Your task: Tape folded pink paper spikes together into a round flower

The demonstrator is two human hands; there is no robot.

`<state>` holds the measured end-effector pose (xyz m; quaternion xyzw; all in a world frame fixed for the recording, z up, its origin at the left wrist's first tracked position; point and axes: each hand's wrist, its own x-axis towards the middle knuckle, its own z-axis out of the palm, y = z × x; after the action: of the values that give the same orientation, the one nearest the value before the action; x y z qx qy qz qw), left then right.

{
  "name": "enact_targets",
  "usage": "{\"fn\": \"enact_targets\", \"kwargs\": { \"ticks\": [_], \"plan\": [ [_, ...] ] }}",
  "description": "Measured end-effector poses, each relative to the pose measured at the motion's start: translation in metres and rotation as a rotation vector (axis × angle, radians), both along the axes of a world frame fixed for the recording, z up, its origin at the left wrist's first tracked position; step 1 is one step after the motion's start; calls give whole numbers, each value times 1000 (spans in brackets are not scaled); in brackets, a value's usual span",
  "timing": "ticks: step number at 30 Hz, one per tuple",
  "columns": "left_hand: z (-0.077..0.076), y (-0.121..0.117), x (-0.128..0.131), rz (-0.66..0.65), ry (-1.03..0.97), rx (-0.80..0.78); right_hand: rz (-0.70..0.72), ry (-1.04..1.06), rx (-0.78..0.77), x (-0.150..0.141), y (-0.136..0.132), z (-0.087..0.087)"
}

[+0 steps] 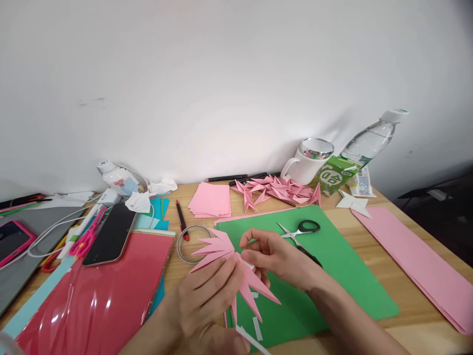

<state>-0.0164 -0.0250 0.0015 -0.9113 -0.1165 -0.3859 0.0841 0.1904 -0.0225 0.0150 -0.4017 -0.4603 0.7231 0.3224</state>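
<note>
My left hand (pixel 210 296) is closed on a pink folded-paper flower (pixel 249 288) whose pointed petals fan out to both sides. A narrow white strip (pixel 253 340) sticks out by the thumb of that hand. At the flower's centre, the fingers of my right hand (pixel 271 256) press in, bent, with a small white piece (pixel 248 265) showing beside them. Green paper sheets (pixel 343 291) lie underneath, with short white strips (pixel 257 328) on them. Open scissors (pixel 295 234) with black handles rest just beyond my right hand. A roll of tape (pixel 180 245) lies left of the flower.
Pink folded pieces (pixel 277 190) are heaped behind the green sheets, near a white mug (pixel 308 160), a green carton (pixel 334 175) and a water bottle (pixel 373 140). Pink square paper (pixel 210 199) is stacked left of them. A phone (pixel 111 234) lies on a red packet (pixel 99 291). Pink strips (pixel 414 266) lie right.
</note>
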Motion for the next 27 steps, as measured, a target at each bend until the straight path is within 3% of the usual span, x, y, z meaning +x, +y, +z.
{"fn": "enact_targets", "kwargs": {
  "ticks": [5, 14, 22, 25, 27],
  "plan": [
    [0, 3, 3, -2, -56, 43, -52, 89, 42, -6, -1, 0],
    [-4, 8, 4, 16, -23, 85, -157, -38, 61, -14, -2, -1],
    [7, 13, -1, 61, -60, -90, -91, 60, 177, -9, -2, -1],
    [12, 15, -1, 91, -141, -146, -115, 40, 301, -10, -3, -1],
    [14, 14, 4, 121, -287, -239, -199, -61, 500, -12, -5, -2]
  ]
}}
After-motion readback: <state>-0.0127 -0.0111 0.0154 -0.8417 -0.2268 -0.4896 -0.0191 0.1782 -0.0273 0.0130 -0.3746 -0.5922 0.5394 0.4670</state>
